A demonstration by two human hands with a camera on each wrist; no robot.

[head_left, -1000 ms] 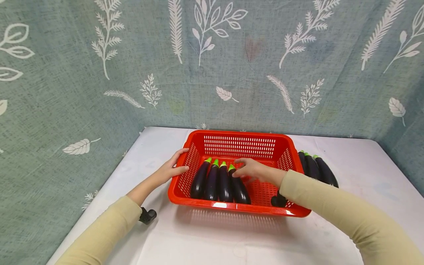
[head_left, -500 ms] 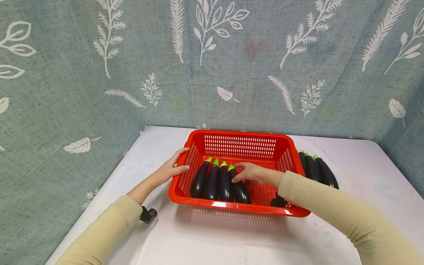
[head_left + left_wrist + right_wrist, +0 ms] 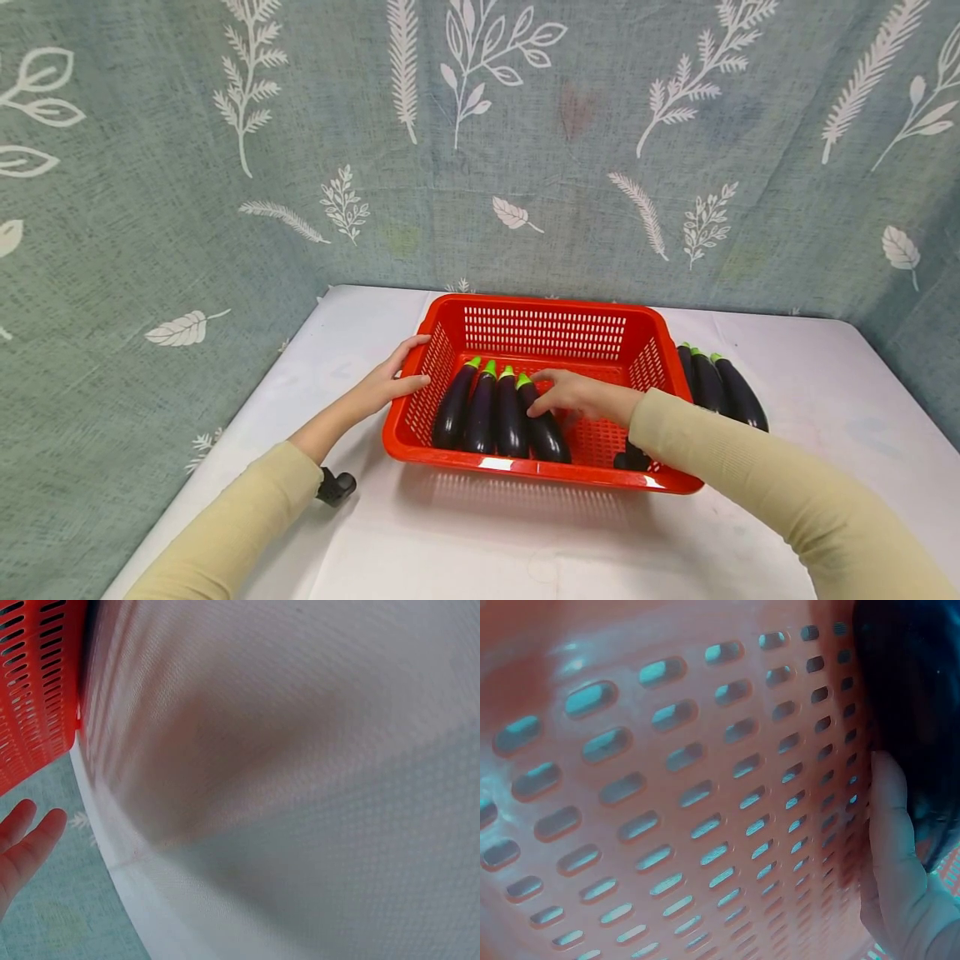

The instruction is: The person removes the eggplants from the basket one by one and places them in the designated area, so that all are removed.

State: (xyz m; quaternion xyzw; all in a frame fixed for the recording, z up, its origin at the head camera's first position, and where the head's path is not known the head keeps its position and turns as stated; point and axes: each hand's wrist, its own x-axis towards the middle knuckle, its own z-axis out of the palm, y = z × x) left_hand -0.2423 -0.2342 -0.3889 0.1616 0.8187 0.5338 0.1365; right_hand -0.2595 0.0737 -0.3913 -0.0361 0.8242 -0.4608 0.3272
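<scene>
- Backdrop [image 3: 112, 250]: grey-green cloth, white leaf prints; fills the left side and top of the frame.
- Surface [image 3: 450, 550]: white-covered; lower left across to the right edge.
- Left sleeve [image 3: 232, 517]: beige; lower left; small black device [image 3: 335, 487] beside the cuff.
- Left hand [image 3: 382, 385]: left of centre; thumb and fingers spread, fairly straight, touching the basket's left rim.
- Basket [image 3: 600, 477]: red, slotted plastic; centre, on the surface.
- Four eggplants [image 3: 512, 425]: dark purple, green-tipped, side by side in the basket's left half, tips toward the top of the frame.
- Right hand [image 3: 576, 395]: inside the basket, centre; thumb and finger well apart, touching the rightmost of the four; firmness of hold cannot be told.
- Second black device [image 3: 632, 456]: below the right cuff.
- Three more eggplants [image 3: 709, 385]: on the surface, just right of the basket.
- Right sleeve [image 3: 780, 475]: beige; lower right.
</scene>
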